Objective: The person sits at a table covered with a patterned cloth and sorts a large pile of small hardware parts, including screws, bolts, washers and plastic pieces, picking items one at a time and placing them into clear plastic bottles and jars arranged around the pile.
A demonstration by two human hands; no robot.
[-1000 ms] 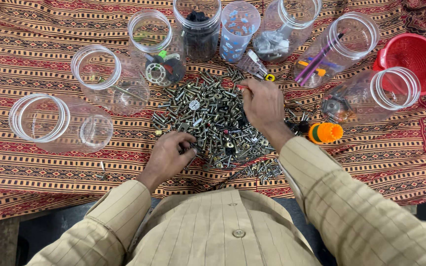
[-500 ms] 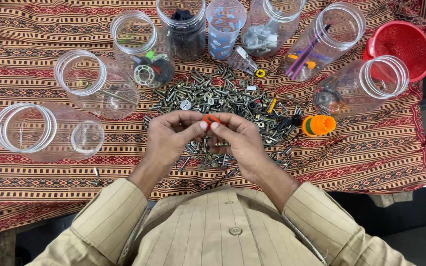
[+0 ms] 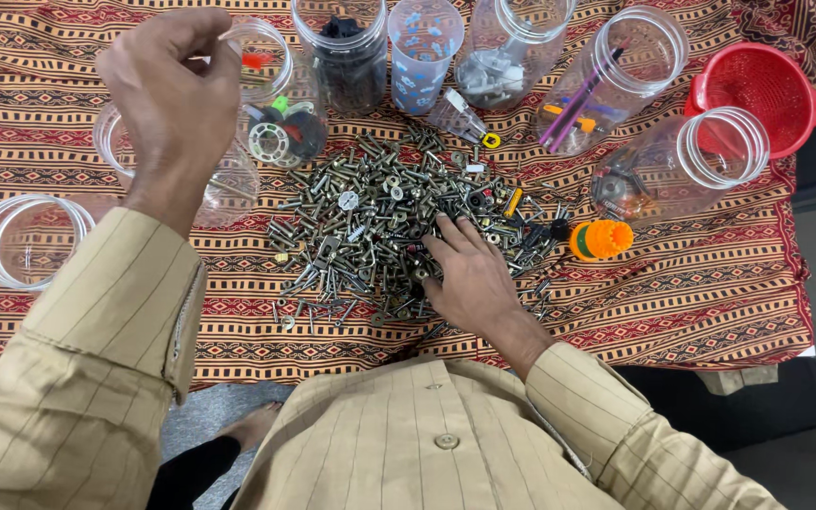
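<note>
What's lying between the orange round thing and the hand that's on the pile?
In the head view, small dark screws and bolts spread across the striped patterned cloth between the orange ribbed plastic knob and the right hand.

Dull grey metal screws and bolts [image 3: 380, 227] heaped at centre, clear glossy plastic jars [image 3: 724, 151] from nine to three o'clock, woven matt patterned cloth [image 3: 691, 302], red perforated plastic basket [image 3: 757, 90] at two o'clock.
</note>
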